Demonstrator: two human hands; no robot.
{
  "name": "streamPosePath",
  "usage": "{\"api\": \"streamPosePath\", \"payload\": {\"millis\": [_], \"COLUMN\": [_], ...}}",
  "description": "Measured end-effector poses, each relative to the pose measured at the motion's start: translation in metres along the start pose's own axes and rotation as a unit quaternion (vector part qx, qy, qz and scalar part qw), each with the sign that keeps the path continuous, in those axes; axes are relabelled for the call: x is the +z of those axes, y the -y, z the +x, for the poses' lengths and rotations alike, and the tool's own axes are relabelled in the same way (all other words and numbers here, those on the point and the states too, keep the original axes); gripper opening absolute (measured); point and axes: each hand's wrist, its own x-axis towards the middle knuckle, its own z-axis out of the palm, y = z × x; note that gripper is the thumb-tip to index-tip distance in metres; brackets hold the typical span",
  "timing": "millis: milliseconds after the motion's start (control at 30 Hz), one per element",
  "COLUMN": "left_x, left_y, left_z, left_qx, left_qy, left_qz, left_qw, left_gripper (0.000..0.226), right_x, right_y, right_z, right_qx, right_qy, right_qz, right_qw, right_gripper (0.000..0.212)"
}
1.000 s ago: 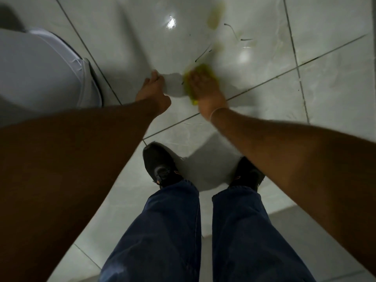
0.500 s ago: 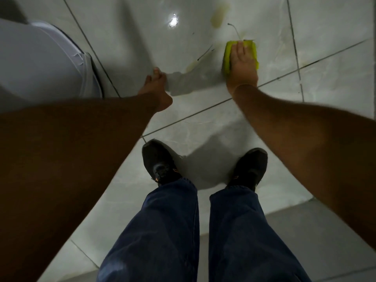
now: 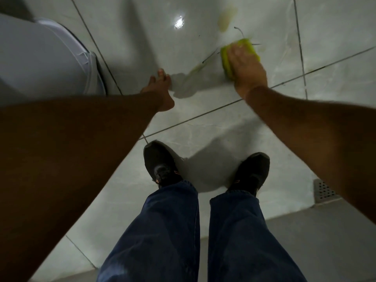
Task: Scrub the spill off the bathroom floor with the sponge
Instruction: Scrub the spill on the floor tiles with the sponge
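The person bends low over the pale tiled floor (image 3: 203,123), both arms stretched down. The right hand (image 3: 247,69) lies flat on top of a yellow-green sponge (image 3: 226,58), palm and fingers pressing it against the tile; whether the fingers curl round its edges into a real grip I cannot tell, since the hand is blurred. The sponge sits on the big tile just beyond the dark grout line, with a thin dark streak (image 3: 209,58) touching its left side. A yellowish spill (image 3: 226,17) lies a little beyond the sponge, and a fainter yellow smear (image 3: 194,69) lies to its left, between the two hands. The left hand (image 3: 159,89) is propped on the floor, fingers spread open and holding nothing, near the base of a white toilet (image 3: 40,64). Two black shoes (image 3: 160,163) stand on the nearer tile below blue jeans (image 3: 162,231). A small metal floor drain (image 3: 324,190) shows at the right edge.
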Motion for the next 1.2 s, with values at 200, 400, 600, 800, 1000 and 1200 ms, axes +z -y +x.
{"api": "streamPosePath", "payload": {"millis": [200,400,600,800,1000,1200], "left_x": [-0.003,-0.013,-0.012,-0.011,-0.006,0.0], "left_y": [-0.004,0.002,-0.001,-0.008,-0.005,0.002], "left_z": [0.0,0.005,0.004,-0.003,0.004,0.008], "left_qx": [-0.004,-0.02,-0.032,-0.019,-0.02,-0.01], "left_qy": [-0.003,0.011,0.031,0.001,-0.007,0.005], "left_qz": [0.009,0.014,-0.016,0.037,0.051,0.034], "left_qw": [1.0,1.0,0.999,0.999,0.998,0.999], "left_gripper": [0.095,0.094,0.097,0.092,0.094,0.1], "right_x": [-0.018,0.014,-0.009,-0.007,0.015,-0.029], "right_y": [0.053,0.082,0.012,0.075,0.101,0.022], "right_z": [0.042,-0.028,0.001,0.017,-0.002,0.07], "right_qx": [0.186,-0.267,-0.008,0.062,-0.328,-0.064], "right_qy": [-0.039,0.065,0.009,-0.05,0.149,-0.01], "right_qz": [0.111,-0.017,0.0,0.034,-0.025,-0.016], "right_qw": [0.975,0.961,1.0,0.996,0.932,0.998], "right_gripper": [0.067,0.063,0.073,0.044,0.069,0.067]}}
